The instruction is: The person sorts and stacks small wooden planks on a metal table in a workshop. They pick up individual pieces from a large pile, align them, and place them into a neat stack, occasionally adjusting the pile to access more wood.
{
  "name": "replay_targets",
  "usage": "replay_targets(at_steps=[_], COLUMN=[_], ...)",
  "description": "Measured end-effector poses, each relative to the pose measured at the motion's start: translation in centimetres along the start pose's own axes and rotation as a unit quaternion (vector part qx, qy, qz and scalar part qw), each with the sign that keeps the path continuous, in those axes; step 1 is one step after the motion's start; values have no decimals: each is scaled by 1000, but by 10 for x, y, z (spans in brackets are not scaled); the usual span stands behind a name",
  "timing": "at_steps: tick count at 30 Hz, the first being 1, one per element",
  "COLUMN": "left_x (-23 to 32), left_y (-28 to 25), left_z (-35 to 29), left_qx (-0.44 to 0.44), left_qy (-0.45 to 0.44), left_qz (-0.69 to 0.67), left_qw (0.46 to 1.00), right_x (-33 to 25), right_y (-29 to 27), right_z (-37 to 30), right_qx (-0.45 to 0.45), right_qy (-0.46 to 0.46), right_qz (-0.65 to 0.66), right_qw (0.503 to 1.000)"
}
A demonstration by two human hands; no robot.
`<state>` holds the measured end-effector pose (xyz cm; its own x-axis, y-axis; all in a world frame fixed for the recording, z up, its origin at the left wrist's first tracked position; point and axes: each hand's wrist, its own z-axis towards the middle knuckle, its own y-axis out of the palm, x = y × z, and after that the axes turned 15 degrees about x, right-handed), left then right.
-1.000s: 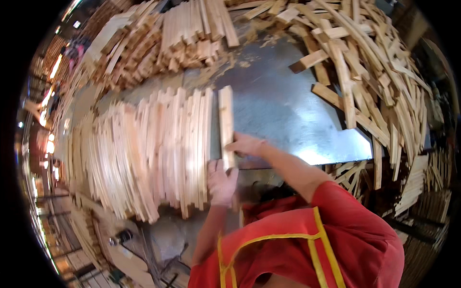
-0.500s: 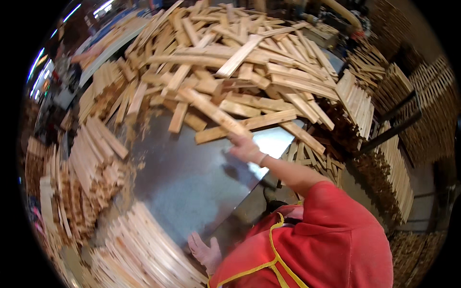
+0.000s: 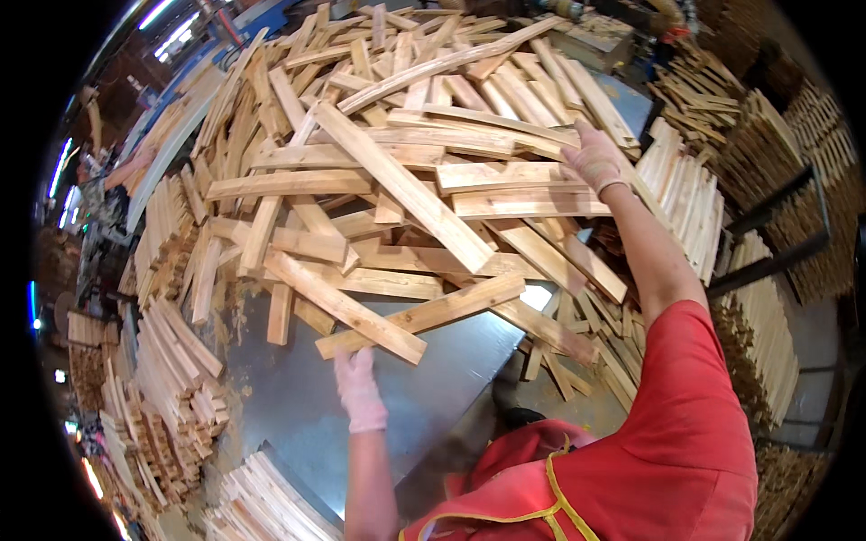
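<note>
My right hand (image 3: 596, 160), in a pale glove, reaches to the right side of a large heap of wooden boards (image 3: 406, 185). Its fingers close around the right end of a long board (image 3: 487, 124). My left hand (image 3: 361, 388), also gloved, is lower and nearer, its fingers stretched up against the left end of a slanting board (image 3: 451, 308). A second board (image 3: 347, 309) lies across that one, just above the left fingers. Both rest at the near edge of the heap, on a smooth metal tabletop (image 3: 298, 397).
Stacked slats stand at the left (image 3: 176, 343), at the near edge (image 3: 271, 505) and on the right (image 3: 681, 180). A dark metal frame (image 3: 776, 230) juts in at the right. Loose offcuts (image 3: 577, 361) lie below the table's right edge. Another person's arm (image 3: 131, 167) shows at far left.
My right hand has left the near crossing board and reached farther right to the heap's side. My left hand has come up from the near edge to the slanting board. The view has shifted.
</note>
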<state>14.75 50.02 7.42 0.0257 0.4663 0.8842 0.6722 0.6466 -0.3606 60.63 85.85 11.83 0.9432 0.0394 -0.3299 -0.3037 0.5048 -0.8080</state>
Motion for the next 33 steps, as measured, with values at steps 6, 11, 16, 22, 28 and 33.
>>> replay_targets(at_steps=[6,11,16,22,28,33], left_x=[-8,-17,-29,-63,-163,-193], left_y=[51,54,21,-68,-148,-216], left_z=[-24,-43,-40,-73,-103,-111], left_qx=[59,-20,-125,-45,56,33], left_qy=[86,25,-55,-115,-92,-181], left_qz=[23,0,-327,-167,-209,-287], left_qw=[994,1000,935,978,972,940], right_x=[-151,-219,-226,-291,-376,-371], right_y=[3,-6,-38,10,26,-52], right_z=[-81,-143,-292,-303,-351,-496], right_qx=[-61,-192,-263,-229,-281,-378], right_qy=[-172,-195,-209,-238,-199,-64], right_qz=[235,145,408,293,252,396], right_qw=[955,951,849,897,905,834])
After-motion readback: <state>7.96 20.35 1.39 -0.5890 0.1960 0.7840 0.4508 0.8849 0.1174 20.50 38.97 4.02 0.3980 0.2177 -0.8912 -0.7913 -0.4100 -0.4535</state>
